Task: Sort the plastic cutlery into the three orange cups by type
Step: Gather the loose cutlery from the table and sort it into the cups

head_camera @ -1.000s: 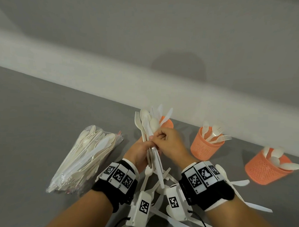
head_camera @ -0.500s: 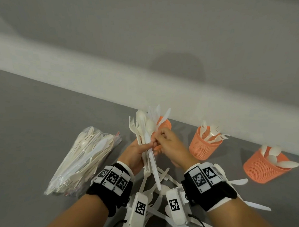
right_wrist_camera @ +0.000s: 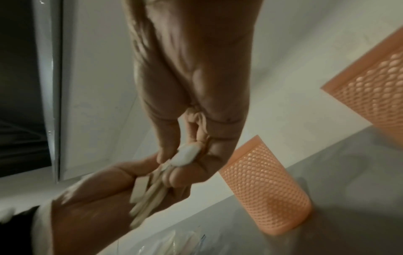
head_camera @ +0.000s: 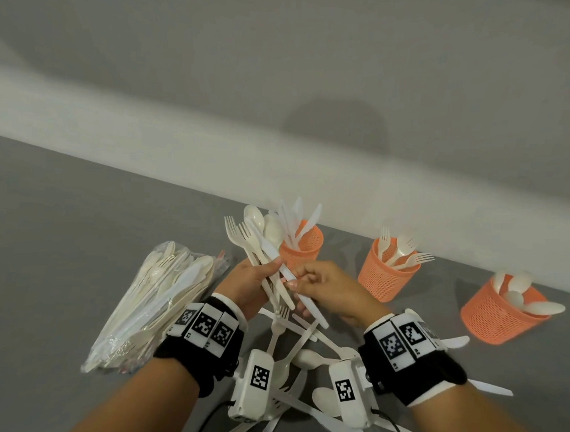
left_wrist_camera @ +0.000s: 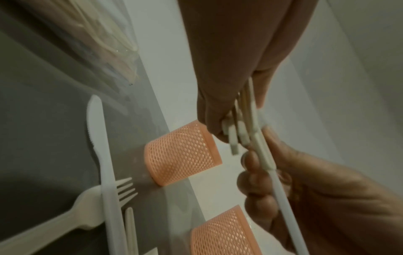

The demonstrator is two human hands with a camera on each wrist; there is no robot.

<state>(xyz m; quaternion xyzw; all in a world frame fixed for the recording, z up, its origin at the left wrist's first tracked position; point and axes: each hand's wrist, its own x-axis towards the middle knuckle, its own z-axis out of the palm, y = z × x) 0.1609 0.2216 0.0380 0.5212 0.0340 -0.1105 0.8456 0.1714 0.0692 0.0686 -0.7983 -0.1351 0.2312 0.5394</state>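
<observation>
The left hand (head_camera: 248, 286) grips a fanned bunch of white cutlery (head_camera: 260, 237), forks and spoons pointing up. The right hand (head_camera: 326, 289) pinches a white knife (head_camera: 287, 274) lying slantwise across that bunch. Beyond them on the grey counter (head_camera: 64, 239) stand three orange cups: the left cup (head_camera: 303, 249) holds knives, the middle cup (head_camera: 385, 275) forks, the right cup (head_camera: 498, 313) spoons. A clear bag of cutlery (head_camera: 156, 301) lies left. Loose cutlery (head_camera: 304, 347) lies scattered near the wrists.

Three orange cups (head_camera: 301, 249) (head_camera: 385, 275) (head_camera: 501, 318) have a fine mesh of small holes. The cutlery bundle (head_camera: 260, 237) is white and cream. The counter (head_camera: 80, 226) is plain grey. Black wristbands (head_camera: 203, 343) carry white tags with black square-code patterns.
</observation>
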